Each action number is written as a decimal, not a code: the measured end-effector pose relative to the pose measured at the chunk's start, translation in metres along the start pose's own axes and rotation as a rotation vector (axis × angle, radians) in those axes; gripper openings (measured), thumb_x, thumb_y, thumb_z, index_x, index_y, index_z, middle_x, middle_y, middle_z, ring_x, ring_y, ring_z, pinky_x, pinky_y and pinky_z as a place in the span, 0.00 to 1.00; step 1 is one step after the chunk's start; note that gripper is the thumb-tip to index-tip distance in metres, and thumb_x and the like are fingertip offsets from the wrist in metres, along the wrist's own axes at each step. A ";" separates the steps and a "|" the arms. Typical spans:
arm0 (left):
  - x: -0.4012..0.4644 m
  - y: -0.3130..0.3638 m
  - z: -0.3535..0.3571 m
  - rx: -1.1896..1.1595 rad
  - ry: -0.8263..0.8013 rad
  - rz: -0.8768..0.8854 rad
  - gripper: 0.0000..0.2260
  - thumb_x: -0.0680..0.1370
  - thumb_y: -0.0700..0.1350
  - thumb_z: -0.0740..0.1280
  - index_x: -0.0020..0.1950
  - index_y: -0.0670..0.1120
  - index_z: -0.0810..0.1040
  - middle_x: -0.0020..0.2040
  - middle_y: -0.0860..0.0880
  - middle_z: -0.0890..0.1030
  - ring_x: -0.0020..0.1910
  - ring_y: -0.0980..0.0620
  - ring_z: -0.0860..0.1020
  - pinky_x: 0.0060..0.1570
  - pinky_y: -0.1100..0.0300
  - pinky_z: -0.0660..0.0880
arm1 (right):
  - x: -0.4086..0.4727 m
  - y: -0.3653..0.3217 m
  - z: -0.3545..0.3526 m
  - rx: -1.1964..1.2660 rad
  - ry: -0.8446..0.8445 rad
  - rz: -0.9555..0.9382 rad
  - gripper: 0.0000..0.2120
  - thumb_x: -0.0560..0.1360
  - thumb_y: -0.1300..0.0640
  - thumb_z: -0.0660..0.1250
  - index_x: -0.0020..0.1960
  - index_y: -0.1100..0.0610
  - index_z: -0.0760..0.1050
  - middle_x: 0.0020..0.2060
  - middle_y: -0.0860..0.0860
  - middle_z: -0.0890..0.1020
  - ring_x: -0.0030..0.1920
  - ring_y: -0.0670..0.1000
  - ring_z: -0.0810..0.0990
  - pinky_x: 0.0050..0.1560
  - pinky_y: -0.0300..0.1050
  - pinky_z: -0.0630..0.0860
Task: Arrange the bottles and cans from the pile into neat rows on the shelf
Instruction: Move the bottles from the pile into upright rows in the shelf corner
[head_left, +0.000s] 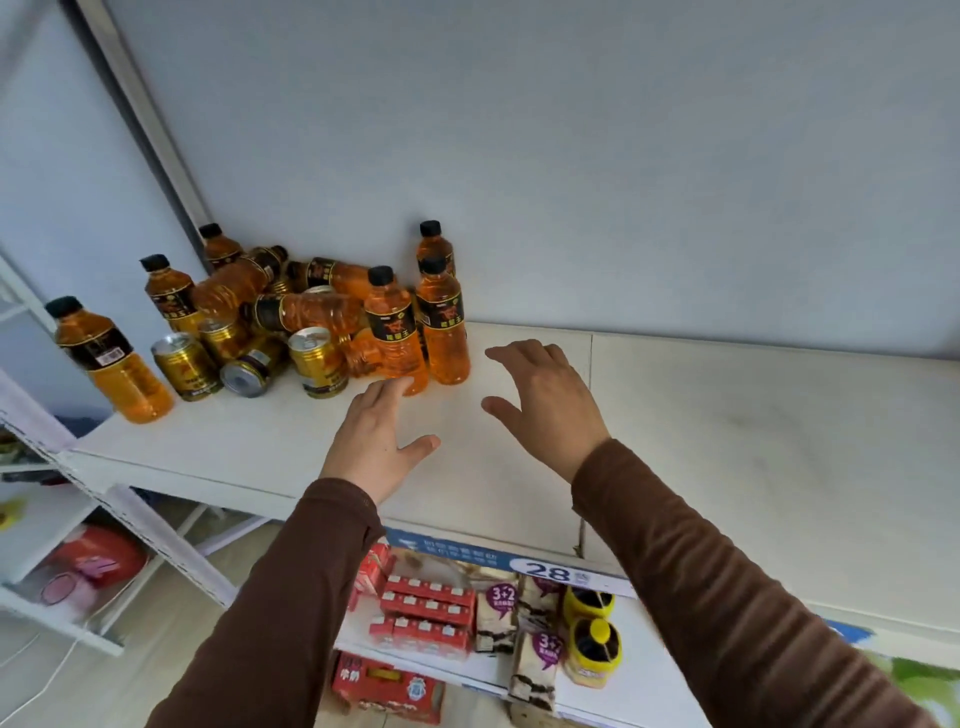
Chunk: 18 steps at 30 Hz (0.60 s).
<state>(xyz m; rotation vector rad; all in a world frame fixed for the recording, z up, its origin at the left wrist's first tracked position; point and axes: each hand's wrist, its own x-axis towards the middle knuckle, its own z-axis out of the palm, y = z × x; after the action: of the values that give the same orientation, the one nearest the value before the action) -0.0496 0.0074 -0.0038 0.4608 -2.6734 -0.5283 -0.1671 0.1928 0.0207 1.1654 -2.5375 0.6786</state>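
Note:
A pile of amber drink bottles (306, 306) with black caps and gold cans (318, 361) lies at the left back of the white shelf (727, 441). Several bottles stand upright: one at the far left (111, 361), and two side by side (395, 335), (442, 327) at the pile's right edge, a third behind them. My left hand (376, 441) is open, its fingertips close to the base of the nearer upright bottle. My right hand (545, 402) hovers open above the shelf just right of those bottles and holds nothing.
A grey wall backs the shelf. A lower shelf holds red boxes (426, 608), snack packs (535, 639) and yellow-lidded jars (592, 639), with a price tag (556, 571) on the edge. A white rack (78, 545) stands at the left.

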 end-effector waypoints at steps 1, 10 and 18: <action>0.009 -0.008 -0.001 -0.005 -0.001 -0.016 0.32 0.74 0.53 0.73 0.75 0.51 0.64 0.72 0.49 0.68 0.70 0.48 0.66 0.68 0.54 0.65 | 0.011 -0.002 0.005 0.026 0.003 0.008 0.26 0.77 0.46 0.67 0.72 0.50 0.67 0.67 0.51 0.74 0.65 0.53 0.71 0.63 0.48 0.72; 0.073 -0.059 0.000 -0.199 0.026 -0.144 0.34 0.73 0.49 0.76 0.75 0.49 0.63 0.72 0.48 0.70 0.70 0.47 0.70 0.69 0.47 0.69 | 0.109 -0.006 0.034 0.313 0.035 0.110 0.31 0.77 0.47 0.68 0.75 0.51 0.60 0.67 0.53 0.73 0.65 0.53 0.74 0.62 0.50 0.74; 0.115 -0.077 0.021 -0.368 0.037 -0.143 0.35 0.72 0.53 0.76 0.73 0.50 0.64 0.71 0.48 0.72 0.70 0.47 0.71 0.69 0.49 0.68 | 0.167 -0.016 0.042 0.559 -0.040 0.215 0.28 0.79 0.49 0.65 0.75 0.52 0.59 0.71 0.53 0.72 0.68 0.54 0.72 0.62 0.46 0.72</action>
<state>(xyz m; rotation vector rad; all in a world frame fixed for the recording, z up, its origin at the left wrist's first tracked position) -0.1407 -0.0978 -0.0202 0.5454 -2.4424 -1.0194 -0.2634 0.0553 0.0604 1.0616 -2.6074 1.5032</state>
